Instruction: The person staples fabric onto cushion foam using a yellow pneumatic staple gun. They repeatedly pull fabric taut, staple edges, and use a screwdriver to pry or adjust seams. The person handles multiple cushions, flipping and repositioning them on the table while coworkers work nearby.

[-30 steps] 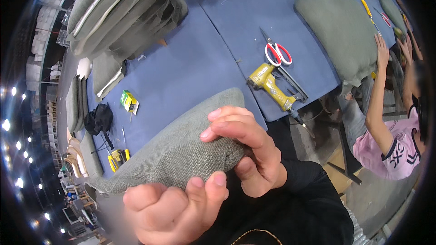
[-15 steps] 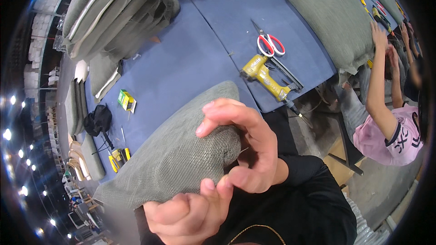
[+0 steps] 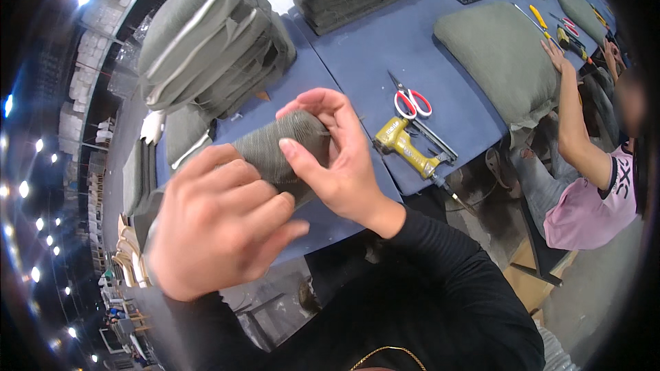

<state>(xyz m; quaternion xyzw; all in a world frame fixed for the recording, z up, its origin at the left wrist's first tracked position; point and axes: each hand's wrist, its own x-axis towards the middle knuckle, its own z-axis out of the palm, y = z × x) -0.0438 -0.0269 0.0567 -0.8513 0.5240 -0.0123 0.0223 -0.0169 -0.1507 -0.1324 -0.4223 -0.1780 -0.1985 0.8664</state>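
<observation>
Blue table [image 3: 368, 55]. I see right hand [image 3: 349, 172] gripping green cushion [image 3: 263, 148]; left hand [image 3: 221, 223] blurred, can't tell grasp. Cushion could pucker if pulled unevenly.

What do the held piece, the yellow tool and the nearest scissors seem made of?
Held piece: matt grey-green woven fabric, by its fine thread lines. Yellow tool: body probably painted metal, from its even colour; plastic is possible. Scissors: thin, pointed blades, probably metal; smooth red and white handles, likely plastic.
</observation>
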